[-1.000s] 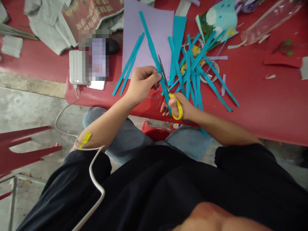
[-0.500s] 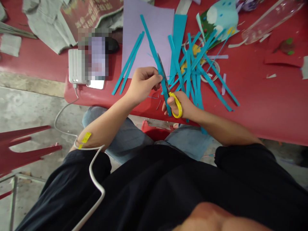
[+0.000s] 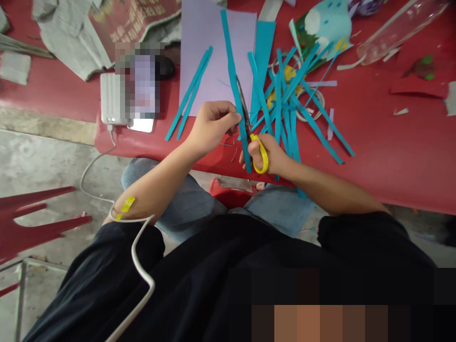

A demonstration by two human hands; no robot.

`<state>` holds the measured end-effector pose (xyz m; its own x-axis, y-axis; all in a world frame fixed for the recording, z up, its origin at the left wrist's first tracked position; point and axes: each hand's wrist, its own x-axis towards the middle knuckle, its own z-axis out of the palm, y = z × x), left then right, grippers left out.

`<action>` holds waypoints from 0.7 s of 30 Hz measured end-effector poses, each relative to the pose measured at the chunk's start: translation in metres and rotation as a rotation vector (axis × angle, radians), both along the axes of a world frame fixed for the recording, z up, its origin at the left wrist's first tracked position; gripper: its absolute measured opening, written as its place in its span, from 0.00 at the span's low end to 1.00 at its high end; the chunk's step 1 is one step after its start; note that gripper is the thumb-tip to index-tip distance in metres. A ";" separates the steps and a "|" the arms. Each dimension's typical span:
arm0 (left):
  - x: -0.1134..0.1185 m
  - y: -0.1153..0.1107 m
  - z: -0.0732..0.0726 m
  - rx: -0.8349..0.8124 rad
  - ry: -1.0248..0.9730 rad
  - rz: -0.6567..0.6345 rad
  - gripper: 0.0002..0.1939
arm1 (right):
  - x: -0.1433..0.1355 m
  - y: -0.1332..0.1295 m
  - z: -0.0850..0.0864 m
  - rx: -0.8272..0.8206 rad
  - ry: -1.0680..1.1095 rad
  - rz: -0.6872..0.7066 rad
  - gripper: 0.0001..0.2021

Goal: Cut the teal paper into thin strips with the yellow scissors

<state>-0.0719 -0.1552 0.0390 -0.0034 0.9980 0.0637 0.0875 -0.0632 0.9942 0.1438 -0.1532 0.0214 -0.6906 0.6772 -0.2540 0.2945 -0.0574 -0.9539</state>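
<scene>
A long blue paper strip [image 3: 231, 61] is pinched between the thumb and fingers of my left hand [image 3: 218, 124]. My right hand [image 3: 269, 153] grips yellow-handled scissors [image 3: 261, 154], whose dark blades lie along the strip's right edge, pointing away from me. The strip's lower end hangs beside my right fingers. Behind my hands is a lilac sheet [image 3: 199, 47], with two blue strips [image 3: 188, 95] lying partly over its left edge. To the right, several more strips [image 3: 280, 95] lie in a loose pile beside a wider blue sheet [image 3: 265, 42].
On the red table [image 3: 384, 166] are a white power bank [image 3: 111, 99] with a cable, a blurred phone, tape rolls [image 3: 313, 107], a clear bottle [image 3: 399, 35] and a decorated paper piece [image 3: 329, 28]. A red chair [image 3: 32, 218] stands at the left.
The held strip has turned more upright, its top end shifting right and away from me. The scissors have tilted slightly with it, while both hands stay nearly in place.
</scene>
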 end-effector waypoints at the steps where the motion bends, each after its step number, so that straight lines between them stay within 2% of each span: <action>1: 0.000 0.000 0.000 0.004 -0.005 -0.005 0.18 | 0.000 0.000 -0.001 0.017 0.024 -0.003 0.43; 12: 0.003 -0.002 0.000 -0.026 -0.004 -0.050 0.18 | 0.001 0.000 -0.005 0.027 0.084 0.026 0.48; 21: 0.005 -0.005 0.004 -0.078 0.025 -0.110 0.17 | 0.002 0.001 -0.006 0.000 0.053 0.013 0.44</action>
<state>-0.0667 -0.1600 0.0431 0.1073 0.9941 -0.0159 0.1093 0.0041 0.9940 0.1459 -0.1525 0.0154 -0.7117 0.6682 -0.2167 0.2441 -0.0540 -0.9682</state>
